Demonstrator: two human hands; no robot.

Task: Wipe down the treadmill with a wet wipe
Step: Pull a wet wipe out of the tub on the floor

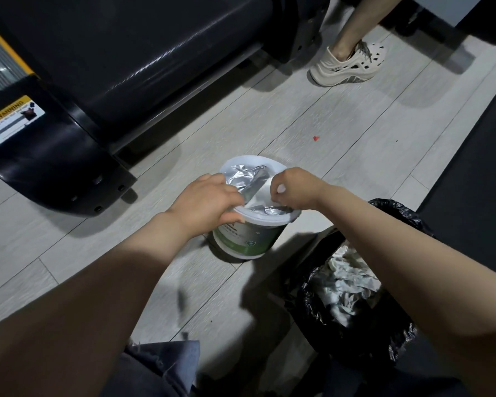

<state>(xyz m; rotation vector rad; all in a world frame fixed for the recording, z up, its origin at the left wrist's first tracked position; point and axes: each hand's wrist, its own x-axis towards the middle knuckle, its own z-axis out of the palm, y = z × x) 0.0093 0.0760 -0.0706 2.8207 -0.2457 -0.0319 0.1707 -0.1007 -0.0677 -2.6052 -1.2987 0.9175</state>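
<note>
- A person looks down at a white tub of wet wipes (pixel 248 239) with a green label, standing on a pale grey plank floor (pixel 312 133).
- The tub has no lid on; inside is a crumpled silver foil liner (pixel 245 176), torn open at the top, with a strip of white wipe (pixel 262 189) showing in the gap.
- The left hand (pixel 205 200) rests on the tub's near left rim; its grip is curled over the edge of the foil, thumb along the outside of the rim.
- The right hand (pixel 291 187) is over the right side of the opening, its grip pressed together and pinching the white wipe at the foil's edge.
- Just right of the tub stands a bin lined with a black plastic bag (pixel 395 213); in it lie crumpled pale used wipes (pixel 347 285).
- The treadmill (pixel 121 53), black, fills the upper left, its rear end near the tub but not touching it; a yellow and white warning label (pixel 12 118) is stuck on its end cap.
- At the top right, another person's foot in a beige perforated shoe (pixel 347 64) stands on the floor beside the treadmill.
- A small red speck (pixel 315 138) lies on the floor beyond the tub.
</note>
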